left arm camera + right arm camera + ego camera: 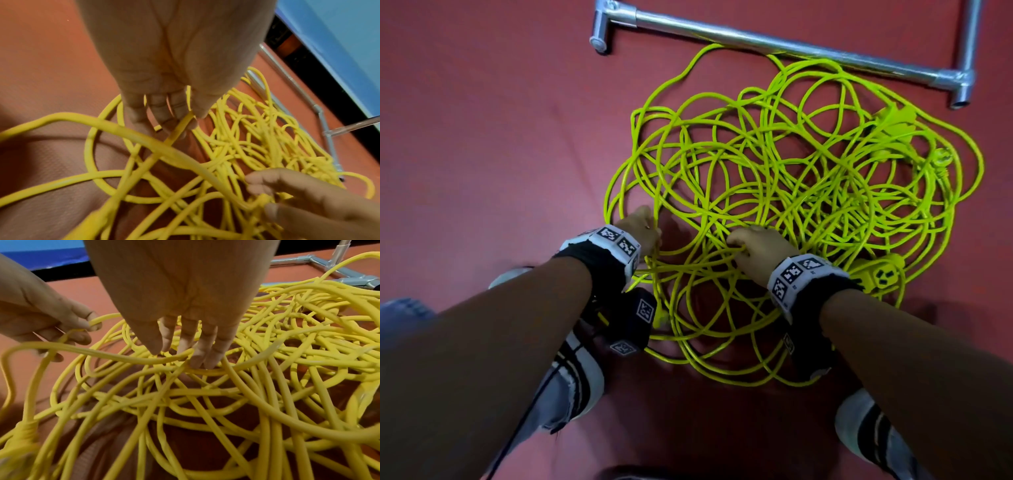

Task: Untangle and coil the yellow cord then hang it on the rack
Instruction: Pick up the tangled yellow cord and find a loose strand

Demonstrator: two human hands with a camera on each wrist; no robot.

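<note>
The yellow cord (774, 178) lies in a wide tangled heap on the red floor. My left hand (654, 236) is at the heap's near left edge and pinches one strand between thumb and fingers (174, 116). My right hand (739, 246) is over the near middle of the heap, its fingers (197, 356) curled round a strand that runs across to the left hand (68, 327). A yellow socket end (880, 275) lies right of my right wrist. A plug (941, 161) rests at the heap's far right. The rack's metal pipe base (774, 41) lies beyond the heap.
My shoes stand at the near edge, the left foot (575, 377) beside the heap and the right foot (866, 425) below it. A few loops lie against the rack pipe (349, 279). Bare red floor (482, 120) spreads to the left. A blue wall (339, 40) rises behind the rack.
</note>
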